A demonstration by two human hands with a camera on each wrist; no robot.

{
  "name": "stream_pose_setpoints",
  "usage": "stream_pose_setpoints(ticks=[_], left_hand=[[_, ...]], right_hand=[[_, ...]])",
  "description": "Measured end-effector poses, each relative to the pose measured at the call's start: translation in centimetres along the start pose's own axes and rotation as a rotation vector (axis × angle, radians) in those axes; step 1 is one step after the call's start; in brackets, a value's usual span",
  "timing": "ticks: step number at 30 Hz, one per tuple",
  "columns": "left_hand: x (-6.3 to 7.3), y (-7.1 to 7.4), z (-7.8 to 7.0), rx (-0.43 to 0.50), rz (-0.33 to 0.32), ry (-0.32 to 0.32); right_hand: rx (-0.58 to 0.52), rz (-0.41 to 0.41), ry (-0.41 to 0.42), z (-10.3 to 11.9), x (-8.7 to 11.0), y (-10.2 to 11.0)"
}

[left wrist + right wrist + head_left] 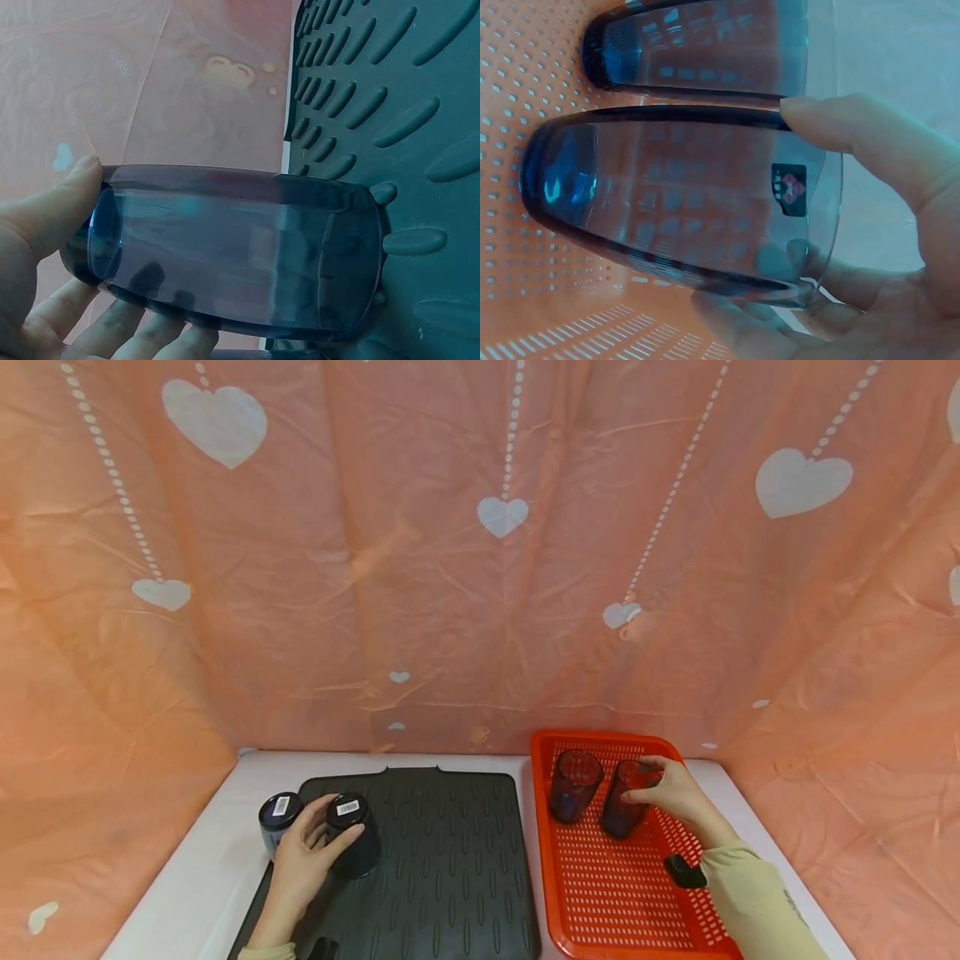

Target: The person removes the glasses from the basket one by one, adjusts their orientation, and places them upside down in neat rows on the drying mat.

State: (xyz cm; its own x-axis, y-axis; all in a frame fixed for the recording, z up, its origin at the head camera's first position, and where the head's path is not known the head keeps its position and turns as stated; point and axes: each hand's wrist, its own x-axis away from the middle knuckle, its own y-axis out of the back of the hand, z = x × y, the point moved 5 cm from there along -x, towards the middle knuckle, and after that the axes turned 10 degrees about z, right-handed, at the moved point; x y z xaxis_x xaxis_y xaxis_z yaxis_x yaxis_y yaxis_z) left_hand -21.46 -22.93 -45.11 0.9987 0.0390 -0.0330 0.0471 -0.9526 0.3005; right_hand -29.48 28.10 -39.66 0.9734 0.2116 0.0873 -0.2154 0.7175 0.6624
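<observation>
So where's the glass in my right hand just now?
In the head view, that glass is on the right, in the basket, just right of another glass, with your right hand gripping near its rim.

Dark-tinted glass tumbler — upside down, over the dark ribbed mat, blue-tinted glass tumbler — mouth up, inside orange perforated basket

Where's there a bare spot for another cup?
The dark mat is bare between the glass in the left hand and the red basket. So is the basket's near part. It's crowded at the mat's far left, by another glass, and at the basket's far end, with an upright glass, the gripped glass and the right hand.
</observation>
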Motion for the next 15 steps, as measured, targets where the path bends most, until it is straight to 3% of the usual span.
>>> stream_pose_setpoints(ticks=[15], left_hand=[[-0.1, 0.0, -0.4, -0.045, 0.005, -0.005]], right_hand=[[-0.015, -0.064, -0.004, 2.0, 2.5, 2.1]])
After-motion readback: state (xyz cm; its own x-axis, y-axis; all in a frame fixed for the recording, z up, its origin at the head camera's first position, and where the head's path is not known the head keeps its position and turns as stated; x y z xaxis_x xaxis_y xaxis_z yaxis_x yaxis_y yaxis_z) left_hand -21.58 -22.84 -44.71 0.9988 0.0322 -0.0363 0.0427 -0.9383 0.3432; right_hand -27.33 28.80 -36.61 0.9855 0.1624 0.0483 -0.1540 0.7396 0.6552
